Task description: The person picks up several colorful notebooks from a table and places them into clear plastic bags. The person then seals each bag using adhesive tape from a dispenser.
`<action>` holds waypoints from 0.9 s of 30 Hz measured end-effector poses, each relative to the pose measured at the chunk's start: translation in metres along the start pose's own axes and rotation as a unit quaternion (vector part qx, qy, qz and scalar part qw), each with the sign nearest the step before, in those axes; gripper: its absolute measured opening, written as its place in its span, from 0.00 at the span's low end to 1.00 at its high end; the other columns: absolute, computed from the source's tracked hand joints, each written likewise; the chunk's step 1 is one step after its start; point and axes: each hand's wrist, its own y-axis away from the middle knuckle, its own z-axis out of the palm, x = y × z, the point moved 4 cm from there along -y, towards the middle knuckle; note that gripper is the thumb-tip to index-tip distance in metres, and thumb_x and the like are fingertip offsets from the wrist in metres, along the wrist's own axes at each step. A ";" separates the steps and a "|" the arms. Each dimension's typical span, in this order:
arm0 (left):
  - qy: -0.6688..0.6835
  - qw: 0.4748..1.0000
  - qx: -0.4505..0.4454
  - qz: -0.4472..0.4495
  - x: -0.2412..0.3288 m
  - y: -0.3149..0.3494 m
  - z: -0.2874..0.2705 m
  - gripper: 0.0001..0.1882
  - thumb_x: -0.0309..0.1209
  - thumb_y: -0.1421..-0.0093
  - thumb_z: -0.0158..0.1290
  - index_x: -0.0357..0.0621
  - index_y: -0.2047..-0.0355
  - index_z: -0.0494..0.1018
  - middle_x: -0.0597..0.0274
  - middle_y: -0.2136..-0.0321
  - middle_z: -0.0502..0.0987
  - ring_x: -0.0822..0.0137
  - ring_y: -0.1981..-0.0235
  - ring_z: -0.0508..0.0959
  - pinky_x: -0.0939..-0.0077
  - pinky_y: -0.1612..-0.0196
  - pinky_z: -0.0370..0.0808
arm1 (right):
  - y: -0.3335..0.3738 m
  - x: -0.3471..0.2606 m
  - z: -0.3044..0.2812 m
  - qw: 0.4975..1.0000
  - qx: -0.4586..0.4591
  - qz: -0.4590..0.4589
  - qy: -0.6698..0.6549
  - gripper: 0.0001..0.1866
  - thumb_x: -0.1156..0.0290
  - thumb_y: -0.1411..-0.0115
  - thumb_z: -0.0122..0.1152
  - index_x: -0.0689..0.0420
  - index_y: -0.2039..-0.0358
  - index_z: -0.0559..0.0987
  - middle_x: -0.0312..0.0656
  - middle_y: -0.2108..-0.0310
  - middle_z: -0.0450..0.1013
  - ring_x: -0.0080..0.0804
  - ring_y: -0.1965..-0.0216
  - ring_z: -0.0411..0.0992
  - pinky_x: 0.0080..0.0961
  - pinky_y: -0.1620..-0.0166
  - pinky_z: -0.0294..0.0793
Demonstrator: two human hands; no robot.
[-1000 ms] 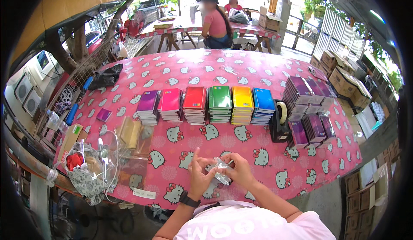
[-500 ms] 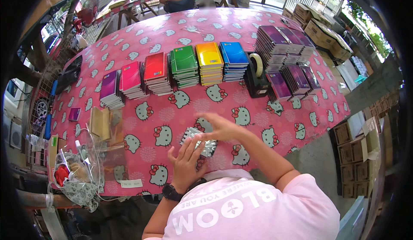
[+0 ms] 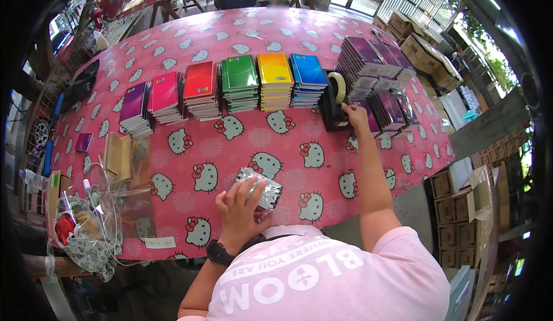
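Observation:
Near the table's front edge lies a spiral notebook pack (image 3: pixel 262 190) in shiny clear wrap, pale side up. My left hand (image 3: pixel 239 204) is closed over its left part, fingers on top and thumb at the near side. A dark watch is on that wrist. My right arm is stretched out to the far right. My right hand (image 3: pixel 355 117) pinches at the near right side of a black tape dispenser (image 3: pixel 333 114) with a roll of pale tape (image 3: pixel 338 88). Whatever lies between those fingertips is too small to make out.
Behind stand stacks of spiral notebooks: purple (image 3: pixel 135 102), pink (image 3: pixel 165 90), red (image 3: pixel 200 82), green (image 3: pixel 240 73), yellow (image 3: pixel 275 70) and blue (image 3: pixel 309 70). Wrapped purple packs (image 3: pixel 368 62) are piled at right. A cloth bag (image 3: pixel 86 246) and a cardboard piece (image 3: pixel 118 155) lie left.
My right hand has left the wrapped pack and reached far right to the tape dispenser. My left hand has stayed on the pack. The whole view has shifted slightly.

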 end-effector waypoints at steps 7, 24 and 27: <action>-0.033 0.999 0.005 -0.004 -0.001 0.003 -0.005 0.41 0.47 0.60 0.62 0.61 0.43 0.62 0.62 0.40 0.57 0.55 0.37 0.51 0.47 0.42 0.41 | 0.080 -0.021 -0.020 0.972 0.046 0.024 -0.230 0.14 0.62 0.43 0.59 0.61 0.75 0.76 0.30 0.81 0.68 0.15 0.83 0.60 0.16 0.80 0.57; -0.011 0.998 -0.053 -0.017 -0.001 -0.003 -0.014 0.43 0.45 0.61 0.65 0.67 0.42 0.61 0.56 0.37 0.48 0.51 0.35 0.42 0.39 0.40 0.35 | 0.200 -0.272 0.044 0.700 -0.633 -0.327 -0.056 0.21 0.56 0.47 0.61 0.62 0.84 0.76 0.36 0.87 0.68 0.24 0.85 0.65 0.24 0.81 0.59; -0.017 0.998 -0.066 -0.011 0.000 -0.005 -0.018 0.41 0.46 0.61 0.64 0.67 0.43 0.63 0.55 0.37 0.48 0.49 0.35 0.42 0.39 0.40 0.34 | 0.205 -0.261 0.066 0.747 -0.569 -0.323 0.117 0.28 0.46 0.59 0.68 0.62 0.87 0.76 0.46 0.90 0.66 0.36 0.86 0.66 0.32 0.79 0.63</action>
